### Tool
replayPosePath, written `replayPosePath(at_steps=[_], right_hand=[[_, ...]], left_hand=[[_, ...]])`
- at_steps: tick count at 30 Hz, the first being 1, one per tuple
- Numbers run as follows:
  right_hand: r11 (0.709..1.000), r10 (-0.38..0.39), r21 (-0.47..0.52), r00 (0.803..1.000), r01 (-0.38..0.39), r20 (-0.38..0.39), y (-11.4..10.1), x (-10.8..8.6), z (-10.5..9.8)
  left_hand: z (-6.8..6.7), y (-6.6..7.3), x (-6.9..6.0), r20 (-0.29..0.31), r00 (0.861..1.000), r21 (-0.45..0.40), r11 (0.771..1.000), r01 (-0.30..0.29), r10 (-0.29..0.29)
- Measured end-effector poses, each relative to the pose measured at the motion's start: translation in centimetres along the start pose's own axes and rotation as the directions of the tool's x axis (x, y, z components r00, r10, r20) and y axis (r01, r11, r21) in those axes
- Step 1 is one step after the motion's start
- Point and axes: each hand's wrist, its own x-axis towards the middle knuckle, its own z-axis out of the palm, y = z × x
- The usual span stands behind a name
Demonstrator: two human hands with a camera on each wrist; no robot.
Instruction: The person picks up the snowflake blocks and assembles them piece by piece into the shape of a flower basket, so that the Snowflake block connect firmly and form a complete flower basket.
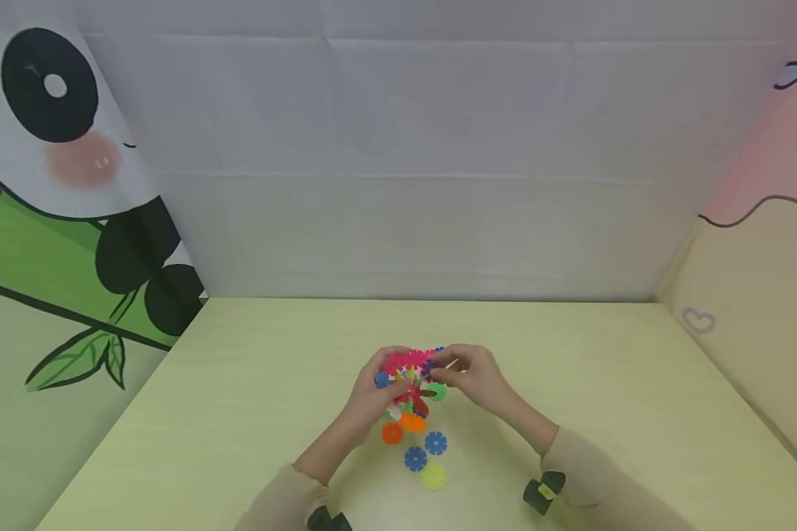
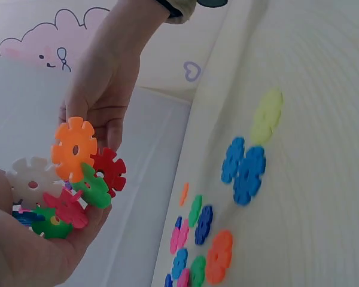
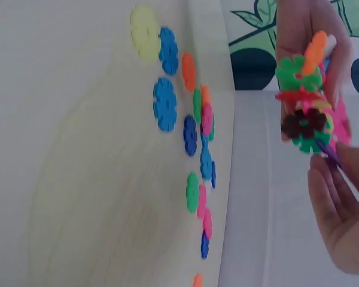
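1. Holding a joined disc cluster (image 3: 302,95) above the table (image 1: 272,354) with the left hand (image 1: 372,391).
2. Pinching a purple disc (image 3: 330,153) beside it with the right hand (image 1: 471,372).
3. Looks partly built; leaves loose discs (image 1: 415,459) on the table.

Left sleeve (image 1: 282,501): beige, plain | Left wrist unit (image 1: 320,519): black, partly visible | Right sleeve (image 1: 607,479): beige, plain | Right wrist unit (image 1: 537,499): black, block-shaped, yellow marking (image 1: 546,492)
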Motion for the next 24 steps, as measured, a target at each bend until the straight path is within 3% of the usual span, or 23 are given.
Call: replayPosePath(at_steps=[6, 12, 18, 24], right_hand=[[0.993, 0.048, -0.112, 0.988, -0.031, 0.145, 3.6, 1.5, -0.7], [0.969, 0.140, -0.236, 0.943, -0.068, 0.301, 6.9, 2.6, 0.1], [0.956, 0.183, -0.278, 0.928, -0.092, 0.324, 7.5, 3.2, 0.8], [0.934, 0.195, -0.345, 0.942, -0.093, 0.274, 7.0, 3.2, 1.0]], left_hand=[[-1.8, -0.5, 0.3, -0.076, 0.997, 0.047, 0.998, 0.034, -0.030], [-2.4, -0.6, 0.1, -0.062, 0.997, 0.055, 0.997, 0.052, -0.049], [-2.6, -0.6, 0.1, -0.049, 0.997, 0.045, 0.997, 0.056, -0.053], [-2.4, -0.5, 0.2, -0.034, 0.997, 0.026, 0.997, 0.066, -0.065]])
